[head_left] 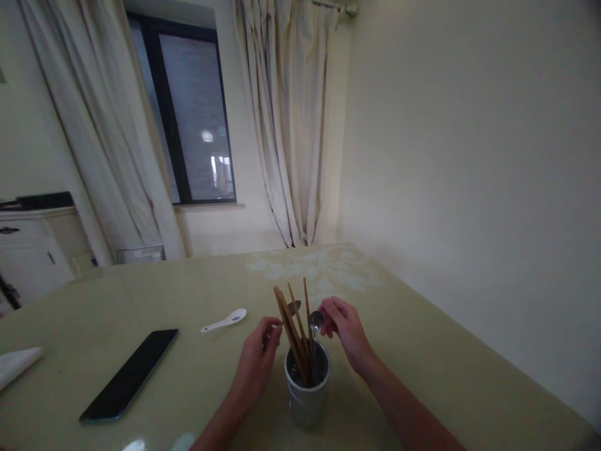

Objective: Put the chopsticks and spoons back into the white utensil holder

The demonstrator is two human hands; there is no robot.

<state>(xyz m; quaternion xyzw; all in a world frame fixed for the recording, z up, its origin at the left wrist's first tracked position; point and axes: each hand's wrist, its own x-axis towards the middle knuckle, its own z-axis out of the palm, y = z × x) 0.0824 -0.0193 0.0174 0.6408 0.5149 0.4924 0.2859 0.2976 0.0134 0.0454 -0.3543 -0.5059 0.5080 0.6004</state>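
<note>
Wooden chopsticks (294, 329) lean in a fan inside the pale metal utensil cup (307, 394) that stands on the glossy yellow-green table (422, 351), right in front of me, and both my hands work at its top. My left hand (257, 360) pinches the leftmost chopsticks near their tips; my right hand (346, 329) closes thumb and fingers on the metal spoon (315, 322), whose handle goes down into the cup. As I judge it, the spoon wants to travel straight along its handle so it does not snag the slanting sticks, while my left hand steadies them. A second spoon bowl (294, 306) peeks behind the chopsticks. Well to the left lie a white ceramic spoon (224, 321) and a dark phone (129, 374), neither in the way.
</note>
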